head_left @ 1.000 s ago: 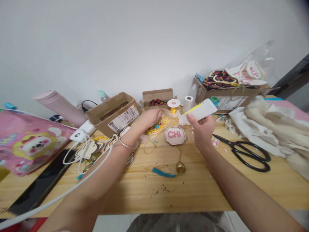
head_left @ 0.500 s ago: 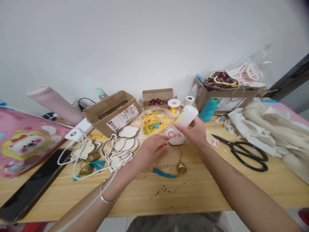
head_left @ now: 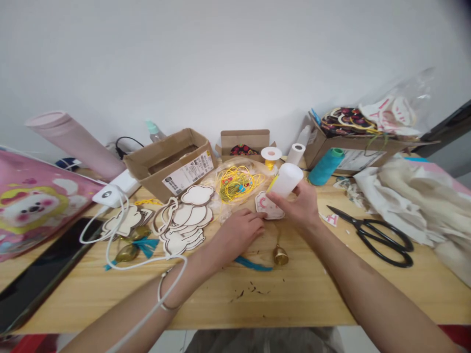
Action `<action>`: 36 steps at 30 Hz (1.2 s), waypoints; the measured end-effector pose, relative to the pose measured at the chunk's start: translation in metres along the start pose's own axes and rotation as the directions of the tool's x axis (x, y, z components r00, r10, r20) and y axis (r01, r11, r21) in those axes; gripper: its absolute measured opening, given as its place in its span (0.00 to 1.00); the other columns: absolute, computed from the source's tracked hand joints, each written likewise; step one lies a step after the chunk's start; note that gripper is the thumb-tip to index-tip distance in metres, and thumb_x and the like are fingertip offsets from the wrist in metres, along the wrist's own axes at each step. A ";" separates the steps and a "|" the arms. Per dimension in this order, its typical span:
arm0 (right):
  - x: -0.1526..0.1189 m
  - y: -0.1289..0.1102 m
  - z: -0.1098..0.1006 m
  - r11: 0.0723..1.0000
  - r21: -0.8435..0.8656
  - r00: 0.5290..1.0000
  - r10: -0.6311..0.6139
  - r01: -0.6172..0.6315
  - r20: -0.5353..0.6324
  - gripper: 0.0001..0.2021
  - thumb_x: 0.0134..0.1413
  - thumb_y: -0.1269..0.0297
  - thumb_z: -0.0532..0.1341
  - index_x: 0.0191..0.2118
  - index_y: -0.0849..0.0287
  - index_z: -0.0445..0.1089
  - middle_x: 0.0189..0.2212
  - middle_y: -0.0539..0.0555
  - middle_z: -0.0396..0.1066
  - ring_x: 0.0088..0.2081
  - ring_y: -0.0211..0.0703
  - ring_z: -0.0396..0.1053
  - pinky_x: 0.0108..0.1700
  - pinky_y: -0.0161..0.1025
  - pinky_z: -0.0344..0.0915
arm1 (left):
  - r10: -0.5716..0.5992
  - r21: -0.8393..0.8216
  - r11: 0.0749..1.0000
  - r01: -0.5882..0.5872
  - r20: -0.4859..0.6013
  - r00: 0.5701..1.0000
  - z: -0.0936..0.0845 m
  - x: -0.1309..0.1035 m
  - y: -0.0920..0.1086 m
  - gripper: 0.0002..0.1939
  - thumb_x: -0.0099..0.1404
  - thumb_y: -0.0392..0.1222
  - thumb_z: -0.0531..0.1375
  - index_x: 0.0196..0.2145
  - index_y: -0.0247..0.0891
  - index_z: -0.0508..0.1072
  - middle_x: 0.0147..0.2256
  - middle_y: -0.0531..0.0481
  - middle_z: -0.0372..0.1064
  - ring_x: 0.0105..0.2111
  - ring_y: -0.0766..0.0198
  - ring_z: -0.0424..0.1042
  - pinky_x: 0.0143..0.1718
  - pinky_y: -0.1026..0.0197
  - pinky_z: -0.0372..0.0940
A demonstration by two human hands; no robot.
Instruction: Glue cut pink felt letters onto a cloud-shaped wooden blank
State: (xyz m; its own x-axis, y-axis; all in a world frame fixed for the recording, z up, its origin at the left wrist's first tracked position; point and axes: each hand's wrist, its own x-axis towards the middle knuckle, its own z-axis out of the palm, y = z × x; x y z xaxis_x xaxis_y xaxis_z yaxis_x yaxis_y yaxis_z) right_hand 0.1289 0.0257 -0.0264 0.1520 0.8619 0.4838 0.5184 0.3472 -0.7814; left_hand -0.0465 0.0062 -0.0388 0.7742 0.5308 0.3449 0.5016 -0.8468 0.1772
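Observation:
My right hand is wrapped round a white plastic bottle with a yellow strip, tilted with its lower end over a cloud-shaped tag. The tag is pale, with pink lettering partly hidden behind the bottle. My left hand rests on the table, fingers bent together, its fingertips at the tag's left edge; its thumb is hidden. Below the tag a small brass bell lies on its cord. A blue tassel lies beside it, partly under my left hand.
Stacked wooden cloud pieces lie left, near a white cable that crosses my left forearm. Tangled yellow cord sits behind my hands. Black scissors lie right. Cardboard boxes, a teal thread cone and a pink tumbler stand at the back.
The view has shifted slightly. The bottle has moved a little lower over the tag, covering more lettering. My left hand's fingers are more bent, still at the tag's edge.

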 end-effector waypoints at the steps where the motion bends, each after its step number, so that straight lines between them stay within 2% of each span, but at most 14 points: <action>1: 0.000 0.001 0.000 1.000 -0.004 1.000 -0.002 0.002 0.002 0.17 0.36 0.54 0.66 0.31 0.59 0.66 0.25 0.51 0.71 0.26 0.43 0.69 0.26 0.39 0.65 | -0.001 -0.002 1.000 0.001 -0.002 1.000 0.000 0.000 0.000 0.10 0.64 0.38 0.51 0.30 0.35 0.70 0.43 0.49 0.72 0.36 0.62 0.68 0.39 0.58 0.64; 13: 0.000 0.000 -0.002 0.987 -0.139 0.997 -0.074 0.076 0.024 0.17 0.37 0.50 0.64 0.29 0.59 0.66 0.23 0.51 0.68 0.24 0.41 0.66 0.26 0.39 0.63 | -0.027 -0.044 0.999 0.028 0.006 1.000 0.001 -0.001 0.001 0.09 0.64 0.36 0.51 0.31 0.34 0.70 0.43 0.46 0.72 0.35 0.62 0.68 0.39 0.56 0.63; 18: 0.000 0.000 -0.002 0.994 -0.097 0.998 -0.056 0.059 0.028 0.17 0.37 0.51 0.65 0.31 0.59 0.66 0.24 0.51 0.70 0.26 0.42 0.67 0.27 0.39 0.64 | -0.029 -0.053 0.998 0.029 0.017 0.999 0.000 -0.001 0.001 0.09 0.64 0.36 0.51 0.30 0.35 0.70 0.43 0.46 0.72 0.36 0.62 0.68 0.40 0.56 0.63; 23: 0.000 0.000 -0.002 0.999 0.006 0.999 -0.031 0.031 -0.029 0.19 0.36 0.52 0.66 0.33 0.58 0.66 0.26 0.51 0.71 0.26 0.42 0.69 0.27 0.39 0.66 | -0.029 -0.033 0.999 0.030 0.040 0.999 0.000 -0.001 0.001 0.09 0.64 0.37 0.51 0.30 0.34 0.70 0.43 0.46 0.71 0.35 0.62 0.68 0.39 0.56 0.63; 28: -0.001 0.000 -0.001 0.997 -0.074 1.000 -0.025 0.024 -0.003 0.17 0.35 0.51 0.66 0.28 0.59 0.66 0.23 0.51 0.70 0.24 0.42 0.67 0.25 0.40 0.64 | -0.014 -0.016 1.000 0.015 0.023 1.000 0.001 -0.001 0.000 0.10 0.64 0.37 0.51 0.30 0.34 0.70 0.43 0.45 0.71 0.35 0.62 0.68 0.38 0.56 0.62; 36: 0.000 0.000 -0.001 0.999 -0.043 1.000 -0.015 0.015 0.000 0.17 0.36 0.52 0.66 0.31 0.59 0.66 0.25 0.51 0.70 0.26 0.42 0.68 0.27 0.40 0.65 | -0.029 -0.039 0.999 0.030 0.028 0.999 0.001 -0.002 0.000 0.10 0.64 0.38 0.51 0.29 0.35 0.70 0.44 0.45 0.71 0.36 0.61 0.67 0.38 0.56 0.63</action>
State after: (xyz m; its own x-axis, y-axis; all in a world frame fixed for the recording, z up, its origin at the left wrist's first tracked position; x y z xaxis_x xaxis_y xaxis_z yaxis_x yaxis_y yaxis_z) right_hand 0.1297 0.0250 -0.0259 0.1441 0.8564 0.4957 0.5562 0.3442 -0.7564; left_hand -0.0473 0.0052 -0.0403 0.7702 0.5555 0.3134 0.5090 -0.8314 0.2228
